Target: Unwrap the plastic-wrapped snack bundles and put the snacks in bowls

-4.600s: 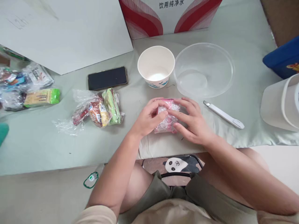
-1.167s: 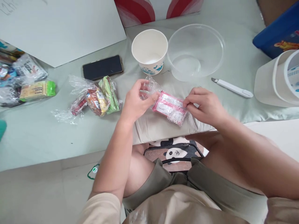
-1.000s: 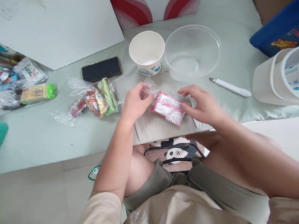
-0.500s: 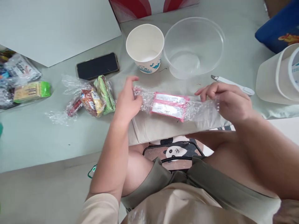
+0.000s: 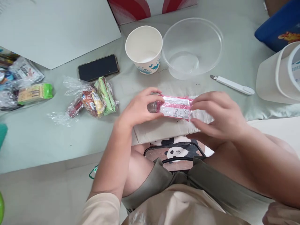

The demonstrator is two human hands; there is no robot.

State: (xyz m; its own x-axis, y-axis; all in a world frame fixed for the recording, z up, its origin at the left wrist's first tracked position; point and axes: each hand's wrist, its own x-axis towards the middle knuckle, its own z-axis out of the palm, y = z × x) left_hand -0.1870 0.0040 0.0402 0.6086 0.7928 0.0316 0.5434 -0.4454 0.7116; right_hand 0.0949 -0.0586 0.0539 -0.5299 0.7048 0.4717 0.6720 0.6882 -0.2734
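Left hand (image 5: 140,109) is curled into a C, fingers on the far side and thumb on the near side, with hold of the left end of a pink-and-white packet (image 5: 174,107). Right hand (image 5: 220,115) is at the other end, thumb and fingers partly spread with the tips right at the packet's edge. It's blurry, so can't tell if it's actually gripping anything. Some clear wrap (image 5: 206,117) pokes out under that hand.

The packet's lying near the front edge of the worktop (image 5: 70,134), between both hands. Just past it there's a paper cup (image 5: 148,67) with blue print, and right beside that a clear plastic bowl (image 5: 185,64). White utility knife (image 5: 233,85) sits beyond the right hand, near a white bin (image 5: 267,78).

Over on the left you've got some bagged snacks (image 5: 93,101) and a dark-screened phone (image 5: 98,67) just behind them, then a big white box (image 5: 63,31).
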